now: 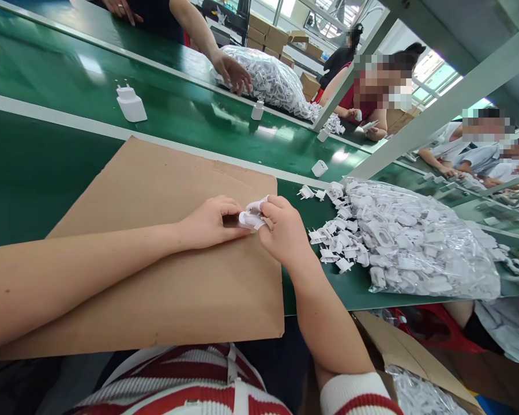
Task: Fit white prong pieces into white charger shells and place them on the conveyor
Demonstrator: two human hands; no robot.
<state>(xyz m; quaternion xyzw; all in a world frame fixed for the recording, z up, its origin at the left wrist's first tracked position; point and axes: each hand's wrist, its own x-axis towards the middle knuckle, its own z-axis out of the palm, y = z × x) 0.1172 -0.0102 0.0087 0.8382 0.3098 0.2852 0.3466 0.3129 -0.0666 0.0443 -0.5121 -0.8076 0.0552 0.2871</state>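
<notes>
Over the sheet of brown cardboard (177,294), my two hands meet at a white plastic charger part (251,218). My right hand (285,227) pinches it from the right between thumb and fingers. From the left, my left hand (210,222) has curled fingers and a thumb closed on its other end. The fingers partly cover the part, so its exact shape and whether it is one piece or two cannot be made out. Right of the cardboard lies a loose heap of white plug pieces with pins (339,236), spilling from a clear plastic bag (424,242) full of them.
Beyond the cardboard runs a green conveyor belt (177,124) carrying a white charger (131,104) and several others. Across it, a co-worker's hand (232,70) reaches beside another full bag (268,75). A slanted metal post (415,132) stands at right. An open carton (415,357) sits below the table edge.
</notes>
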